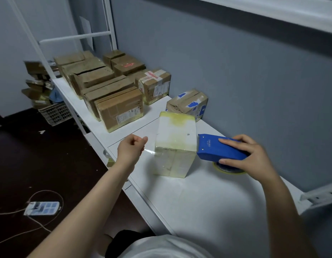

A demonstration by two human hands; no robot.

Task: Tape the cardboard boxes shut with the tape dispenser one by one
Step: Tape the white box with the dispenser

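A pale box [175,138] wrapped in yellowish clear tape stands upright on the white table [208,198]. My right hand [249,155] grips the blue tape dispenser [221,148], whose front end touches the box's right side. A yellowish tape roll [227,170] shows under the dispenser. My left hand [131,148] is just left of the box, fingers curled, pinching the end of a clear tape strip [149,151] that runs to the box's near left edge.
Several brown cardboard boxes [105,86] crowd the far end of the table; one with blue tape patches [187,104] sits behind the pale box. A grey wall runs along the right. A crate [55,112] and a power strip [42,208] lie on the dark floor at left.
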